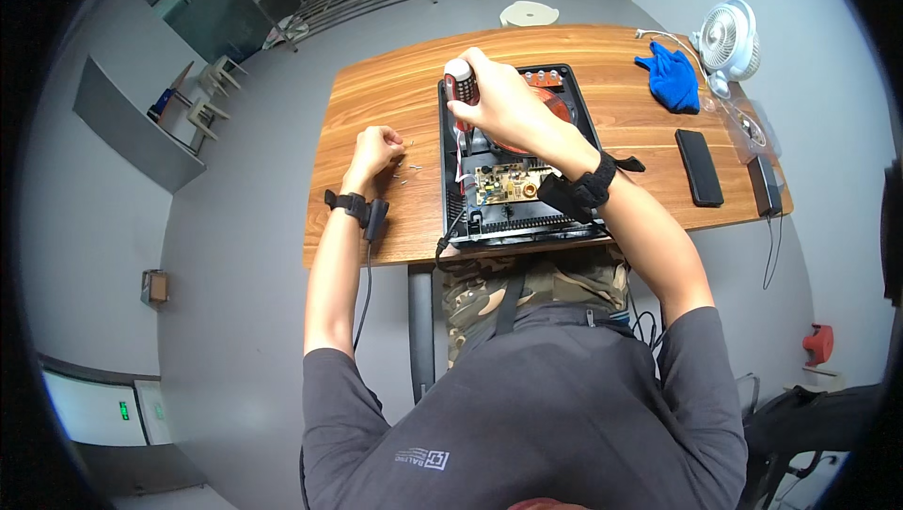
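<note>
My right hand [494, 101] is wrapped round the handle of a screwdriver [458, 82], red and dark with a pale end cap. It points down over the left side of an opened induction cooker [513, 228]. Inside the black housing are a round coil [562, 107], partly covered by my right hand, and a tan circuit board [501, 185] with wires. To the left, my left hand [376, 148] rests low on the table, its fingertips pinched together; what they hold, if anything, is too small to see. Several small screws [404, 171] lie beside it.
The wooden table [621, 49] also bears a blue cloth [673, 79], a black phone [699, 167], a white fan [729, 39] and a dark box-shaped device [764, 186] with a cord. A white stool [529, 14] stands past the far edge.
</note>
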The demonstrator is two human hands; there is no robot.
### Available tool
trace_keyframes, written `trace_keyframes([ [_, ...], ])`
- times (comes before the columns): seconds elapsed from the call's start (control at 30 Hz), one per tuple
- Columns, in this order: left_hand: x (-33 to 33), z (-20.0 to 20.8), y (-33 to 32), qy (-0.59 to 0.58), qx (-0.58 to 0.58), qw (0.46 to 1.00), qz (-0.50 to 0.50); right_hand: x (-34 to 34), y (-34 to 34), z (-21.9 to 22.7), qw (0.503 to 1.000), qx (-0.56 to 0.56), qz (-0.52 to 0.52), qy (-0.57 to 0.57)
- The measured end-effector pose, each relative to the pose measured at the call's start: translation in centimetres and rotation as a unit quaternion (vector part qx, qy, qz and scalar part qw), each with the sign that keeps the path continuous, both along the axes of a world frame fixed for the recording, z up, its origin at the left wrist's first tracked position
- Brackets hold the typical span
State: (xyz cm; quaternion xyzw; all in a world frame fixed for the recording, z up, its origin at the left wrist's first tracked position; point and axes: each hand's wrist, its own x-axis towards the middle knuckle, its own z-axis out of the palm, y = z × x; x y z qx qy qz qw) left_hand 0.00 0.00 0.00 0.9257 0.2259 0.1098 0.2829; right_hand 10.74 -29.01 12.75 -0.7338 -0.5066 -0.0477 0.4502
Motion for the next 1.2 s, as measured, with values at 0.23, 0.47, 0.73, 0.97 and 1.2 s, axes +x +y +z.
trace_keyframes([
  [0.23,1.6,-1.2,0.8,0.029,-0.012,0.999,-0.015,0.1,-0.2,-0.1,1.000,0.014,0.006,0.011],
  [0.47,1.2,-0.5,0.2,0.035,-0.012,0.999,-0.010,0.2,-0.6,-0.3,0.999,0.023,0.012,0.021],
  [0.73,-2.8,0.3,0.0,0.055,-0.098,0.992,-0.062,0.1,-1.3,0.4,0.999,0.032,0.020,0.035],
  [0.97,-4.3,0.5,-1.7,0.036,-0.014,0.987,-0.156,0.1,-0.9,-0.2,1.000,0.020,0.011,-0.015],
  [1.2,-4.5,-0.4,-0.5,0.001,-0.053,0.989,-0.138,-0.1,-1.3,0.4,0.998,0.021,0.036,0.036],
])
